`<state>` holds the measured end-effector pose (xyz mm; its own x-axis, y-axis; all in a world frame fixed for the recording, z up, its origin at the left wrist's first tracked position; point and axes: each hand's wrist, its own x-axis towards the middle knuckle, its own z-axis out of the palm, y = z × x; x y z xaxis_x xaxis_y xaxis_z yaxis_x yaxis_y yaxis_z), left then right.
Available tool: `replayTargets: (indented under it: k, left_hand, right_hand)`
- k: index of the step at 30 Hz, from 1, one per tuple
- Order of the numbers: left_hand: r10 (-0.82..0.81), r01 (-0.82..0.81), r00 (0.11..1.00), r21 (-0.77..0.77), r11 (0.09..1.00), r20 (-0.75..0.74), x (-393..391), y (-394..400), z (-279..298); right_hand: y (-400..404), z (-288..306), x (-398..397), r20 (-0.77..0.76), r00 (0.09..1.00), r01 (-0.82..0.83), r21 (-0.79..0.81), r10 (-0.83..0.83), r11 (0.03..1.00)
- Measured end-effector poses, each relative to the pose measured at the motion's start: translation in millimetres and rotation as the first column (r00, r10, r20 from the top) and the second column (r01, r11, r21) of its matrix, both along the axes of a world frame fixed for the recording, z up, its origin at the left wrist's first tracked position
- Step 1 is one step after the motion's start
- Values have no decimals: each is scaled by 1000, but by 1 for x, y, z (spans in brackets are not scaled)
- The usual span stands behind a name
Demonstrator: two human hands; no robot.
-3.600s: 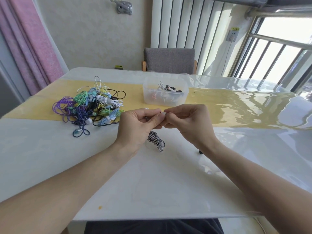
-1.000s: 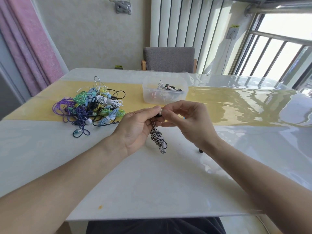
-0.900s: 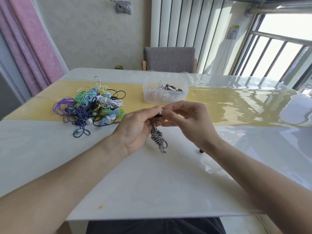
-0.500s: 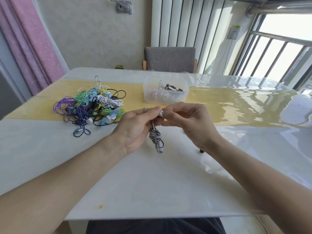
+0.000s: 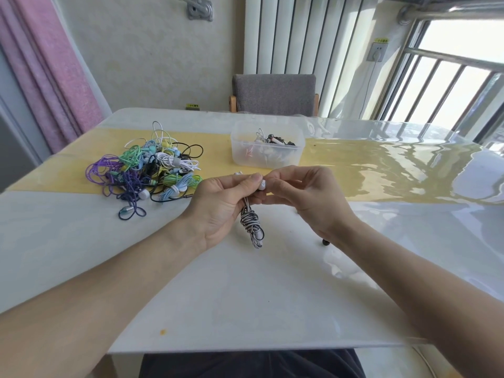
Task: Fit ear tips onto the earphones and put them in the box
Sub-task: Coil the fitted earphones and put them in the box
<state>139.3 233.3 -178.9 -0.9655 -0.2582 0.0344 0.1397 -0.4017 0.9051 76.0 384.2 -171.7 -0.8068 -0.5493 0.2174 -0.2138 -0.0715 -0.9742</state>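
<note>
Mid-frame: left hand [image 5: 221,205] and right hand [image 5: 308,197] fingers stay pinched on white earbud [image 5: 261,184] | striped cable bundle [image 5: 252,227] now hangs steadier | tip fitting ongoing; box [image 5: 267,148] behind.

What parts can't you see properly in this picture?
Head view only:
- Ear tip: hidden by the fingertips of the right hand at the white earbud.
- Second earbud: mostly behind the left hand.
- Clear plastic box contents: blurred by frosted walls.
- Black speck: too small.
</note>
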Motion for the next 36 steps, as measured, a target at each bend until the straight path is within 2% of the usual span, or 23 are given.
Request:
replayTargets:
  k: [4,7,13,17,21,26,30,32,36]
  left_hand:
    - [38,-38,999,-14,999,20,-1,1,-1]
    - [73,-73,996,-7,997,53,-2,2,-3]
    - [128,-128,987,-12,992,96,-4,3,-9]
    - [167,-162,980,-54,985,108,-5,2,-11]
    - [171,-163,980,-79,984,107,-6,2,-13]
    - [150,-133,987,-217,967,65,-2,0,-14]
    - [186,-163,982,-347,924,33,1,1,-12]
    - [188,-170,982,-309,936,29,1,0,-11]
    - [177,-168,983,-182,969,38,-2,-1,-11]
  right_hand:
    - [1,1,1,-179,981,91,116,-70,989]
    - [0,1,3,-315,940,182,137,-131,974]
    - [-4,-2,8,-442,884,271,219,-153,937]
    - [-3,0,11,-469,876,259,262,-111,930]
    - [-2,3,10,-463,873,297,263,-150,918]
    - [2,1,5,-444,886,270,269,-130,924]
    - [-1,-5,10,-574,808,347,281,-133,894]
    - [-4,-9,14,-614,780,349,267,-121,898]
    - [-8,-12,13,-543,827,336,273,-144,901]
